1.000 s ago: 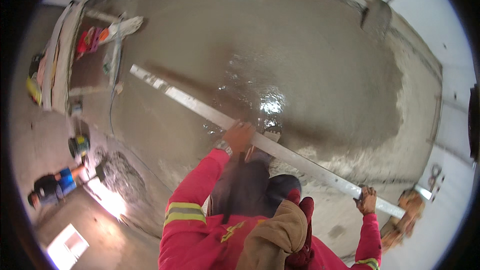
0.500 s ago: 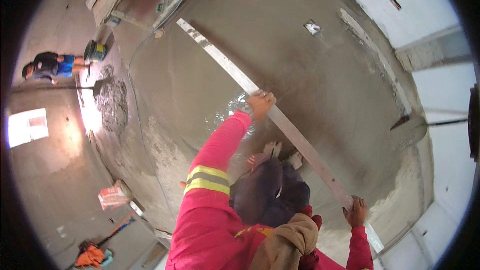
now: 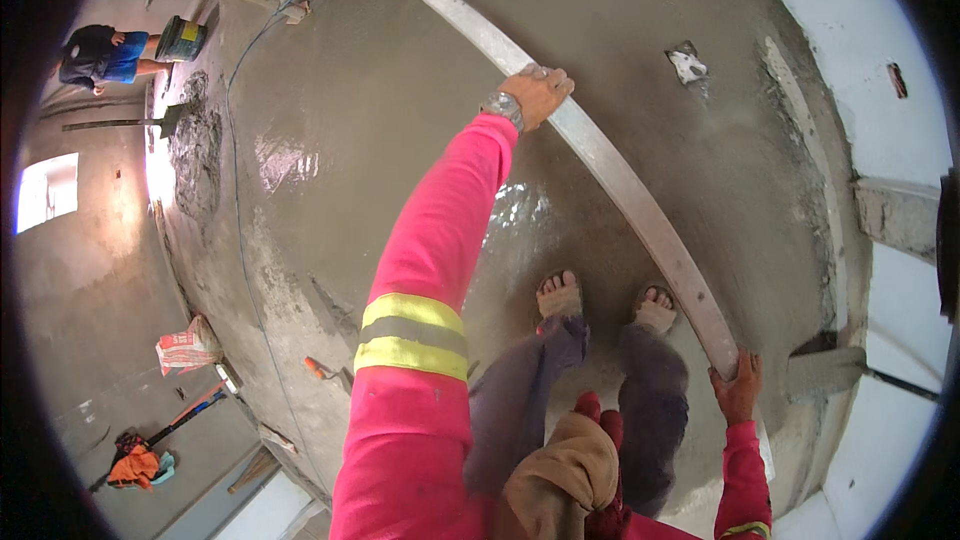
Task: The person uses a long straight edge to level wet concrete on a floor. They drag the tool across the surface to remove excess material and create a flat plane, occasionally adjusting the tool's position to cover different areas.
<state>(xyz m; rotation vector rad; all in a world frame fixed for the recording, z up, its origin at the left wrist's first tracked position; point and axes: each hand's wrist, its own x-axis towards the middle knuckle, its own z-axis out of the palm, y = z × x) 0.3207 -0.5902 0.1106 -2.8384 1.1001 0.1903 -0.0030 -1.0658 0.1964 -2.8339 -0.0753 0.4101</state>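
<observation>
Both my hands hold a long, pale straightedge (image 3: 637, 198) that slants from the top of the view down to the lower right. My left hand (image 3: 540, 95), with a watch at the wrist, is closed over its upper part. Down at the near end, my right hand (image 3: 738, 387) has its fingers wrapped round the bar. Beneath spreads a wet, smoothed grey cement floor (image 3: 400, 150), shiny in places. My feet stand apart on it, left of the bar. Whether the whole bar touches the surface I cannot tell.
An orange-handled trowel (image 3: 318, 370) lies left of my sleeve. A blue cable (image 3: 232, 140) crosses the floor. Farther left are a mortar heap (image 3: 195, 165), a shovel (image 3: 172, 120), a bucket (image 3: 181, 40) and another person (image 3: 105, 55). A flat grey blade (image 3: 825, 372) rests by the right wall.
The straightedge and both hands sit farther right and higher against the view. My feet are wider apart and show more fully. The orange-handled trowel has come into sight.
</observation>
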